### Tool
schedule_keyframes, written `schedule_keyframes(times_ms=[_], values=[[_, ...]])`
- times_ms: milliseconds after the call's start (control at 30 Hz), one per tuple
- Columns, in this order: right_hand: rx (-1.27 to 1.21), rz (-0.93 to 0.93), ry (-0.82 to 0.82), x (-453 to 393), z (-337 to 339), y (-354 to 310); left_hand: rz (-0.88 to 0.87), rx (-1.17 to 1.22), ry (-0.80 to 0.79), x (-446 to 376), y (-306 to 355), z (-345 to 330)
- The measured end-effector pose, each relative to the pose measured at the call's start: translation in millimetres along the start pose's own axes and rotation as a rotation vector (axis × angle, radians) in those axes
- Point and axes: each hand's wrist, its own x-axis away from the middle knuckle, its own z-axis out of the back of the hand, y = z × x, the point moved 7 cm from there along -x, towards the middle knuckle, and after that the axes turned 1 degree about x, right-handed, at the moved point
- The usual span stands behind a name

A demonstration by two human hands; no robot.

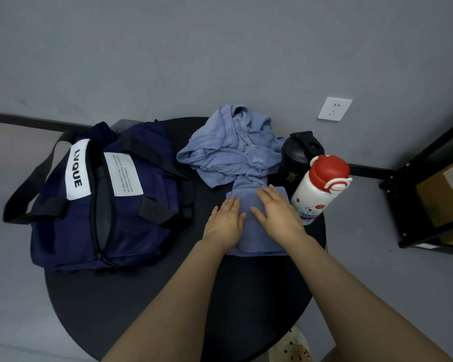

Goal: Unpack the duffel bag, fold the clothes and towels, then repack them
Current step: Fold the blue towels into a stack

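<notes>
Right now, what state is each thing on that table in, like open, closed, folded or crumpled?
Duffel bag: on the table, main zipper open.
Folded towel: flat, folded into a rectangle.
Crumpled towel: unfolded, in a heap.
Left hand: open, pressing the folded towel.
Right hand: open, pressing the folded towel.
Black bottle: upright, lid on.
White bottle: upright, red lid closed.

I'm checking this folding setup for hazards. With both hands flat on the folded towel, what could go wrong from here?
The white bottle with the red lid stands right beside the right hand; a sideways sweep could topple it. The folded towel seems joined to the crumpled blue cloth against the black bottle, so tugging might drag that bottle.
</notes>
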Motion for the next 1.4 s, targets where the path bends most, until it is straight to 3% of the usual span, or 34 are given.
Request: schedule_keyframes(times_ms=[200,500,867,1167,1300,1400], values=[[0.015,0.062,0.048,-44,28,-22,0.023,-0.066,0.168,-10,-19,64],[0.030,0.108,-0.012,-135,43,-44,0.069,-0.082,0.179,-81,-55,119],[0.069,0.164,-0.056,-203,8,-48,0.076,-0.132,0.294,-148,-59,131],[-0.091,0.175,0.186,-193,55,-64,-0.065,0.206,0.528,-120,-61,163],[-0.105,0.135,0.226,-183,80,-73,-0.052,0.442,0.587,-97,-55,194],[-0.232,0.105,0.304,-171,109,-83,-0.057,0.490,0.654,-79,-45,228]])
